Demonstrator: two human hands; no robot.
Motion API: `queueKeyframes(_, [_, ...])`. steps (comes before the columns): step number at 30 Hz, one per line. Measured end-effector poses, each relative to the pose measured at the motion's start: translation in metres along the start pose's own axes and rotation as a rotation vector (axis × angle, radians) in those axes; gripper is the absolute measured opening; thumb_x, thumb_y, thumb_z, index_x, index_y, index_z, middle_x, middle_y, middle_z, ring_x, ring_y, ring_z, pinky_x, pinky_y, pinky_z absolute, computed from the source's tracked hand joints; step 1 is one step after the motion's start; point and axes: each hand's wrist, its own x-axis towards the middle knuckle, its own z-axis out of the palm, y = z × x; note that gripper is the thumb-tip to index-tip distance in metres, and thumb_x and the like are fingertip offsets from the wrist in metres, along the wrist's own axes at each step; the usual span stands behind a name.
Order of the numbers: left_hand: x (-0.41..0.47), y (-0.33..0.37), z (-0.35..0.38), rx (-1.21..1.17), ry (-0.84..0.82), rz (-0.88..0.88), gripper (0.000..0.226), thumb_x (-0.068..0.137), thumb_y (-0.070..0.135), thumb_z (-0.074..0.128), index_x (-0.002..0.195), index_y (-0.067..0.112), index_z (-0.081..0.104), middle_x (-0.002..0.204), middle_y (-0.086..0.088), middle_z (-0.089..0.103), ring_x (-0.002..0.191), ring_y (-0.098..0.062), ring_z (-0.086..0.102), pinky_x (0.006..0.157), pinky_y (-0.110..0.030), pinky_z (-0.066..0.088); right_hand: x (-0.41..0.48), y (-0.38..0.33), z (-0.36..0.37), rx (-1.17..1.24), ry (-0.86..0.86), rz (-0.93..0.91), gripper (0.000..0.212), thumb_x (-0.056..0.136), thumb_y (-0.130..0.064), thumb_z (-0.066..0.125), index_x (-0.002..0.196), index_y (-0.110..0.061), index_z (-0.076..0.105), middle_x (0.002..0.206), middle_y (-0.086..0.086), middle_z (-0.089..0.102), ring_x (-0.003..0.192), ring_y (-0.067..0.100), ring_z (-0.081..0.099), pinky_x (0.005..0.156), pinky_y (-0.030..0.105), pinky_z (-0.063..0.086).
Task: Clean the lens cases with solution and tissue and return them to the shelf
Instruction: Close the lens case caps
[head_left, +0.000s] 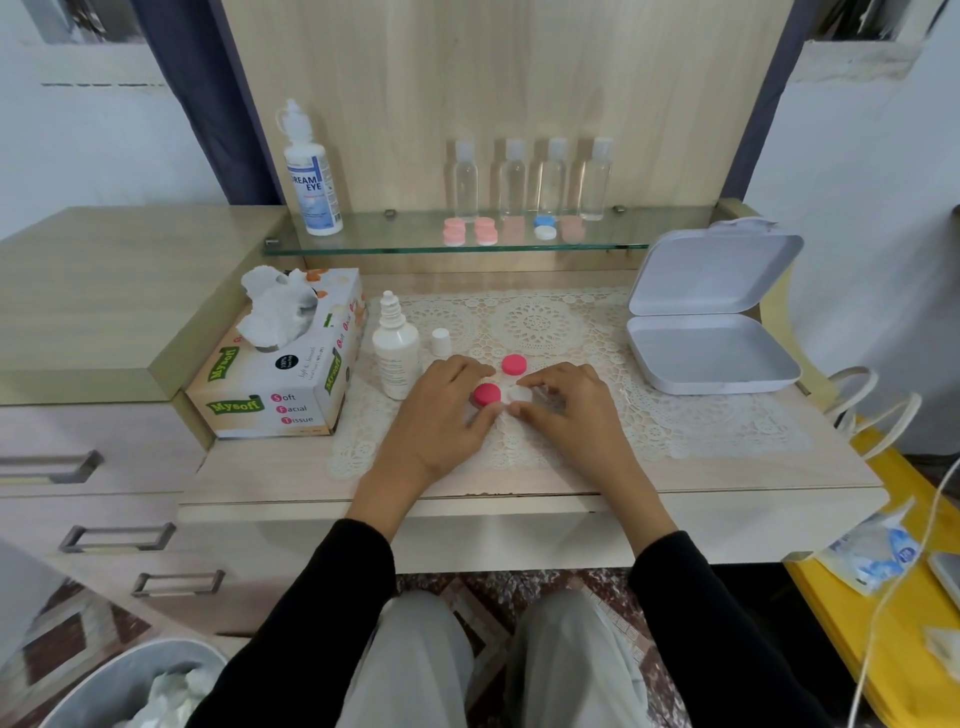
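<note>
Lens case (488, 395), one pink end and one white, sits on lace mat (675, 415) mid-desk (260, 478). Loose pink cap (514, 365) lies just behind it. Wood-panel back, glass shelf (389, 240) above. Left hand (441, 415) holds the pink end, fingers curled. Right hand (566, 405) pinches the white end.

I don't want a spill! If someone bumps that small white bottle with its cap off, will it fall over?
Probably: the small white plastic bottle is tall and narrow and stands on a bumpy cream lace mat, so it could tip. Its nozzle is bare, the little white cap beside it, so liquid might leak.
</note>
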Motion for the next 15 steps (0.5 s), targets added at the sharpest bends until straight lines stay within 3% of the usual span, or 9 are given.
queueKeyframes(4, [0.0011,-0.0025,0.0012,0.006,0.014,-0.054,0.035,0.086,0.037,0.066,0.107,0.009,0.063,0.101,-0.003,0.06,0.092,-0.017,0.054,0.079,-0.021,0.036,-0.0001,0.0002,-0.0002,-0.009,-0.003,0.003,0.033,0.078,-0.035,0.076,0.105,-0.017,0.071,0.097,-0.007,0.062,0.097,0.011,0.045,0.073,0.009,0.029])
queueKeyframes(11, [0.0008,-0.0019,0.0006,0.005,-0.034,0.0,0.026,0.087,0.014,0.061,0.113,0.009,0.062,0.104,-0.004,0.06,0.094,-0.021,0.053,0.083,-0.037,0.046,0.0002,0.0002,0.0,0.004,-0.007,0.012,0.034,0.077,-0.034,0.077,0.105,-0.016,0.071,0.095,-0.006,0.061,0.096,0.012,0.045,0.073,0.01,0.03])
queueKeyframes(15, [0.0008,-0.0003,0.0008,0.021,0.0,-0.018,0.032,0.088,0.025,0.062,0.115,0.009,0.061,0.106,-0.003,0.059,0.098,-0.019,0.051,0.086,-0.032,0.044,0.0002,0.0002,0.0002,-0.001,-0.004,0.007,0.033,0.077,-0.034,0.077,0.104,-0.016,0.071,0.097,-0.004,0.064,0.096,0.012,0.046,0.073,0.01,0.03])
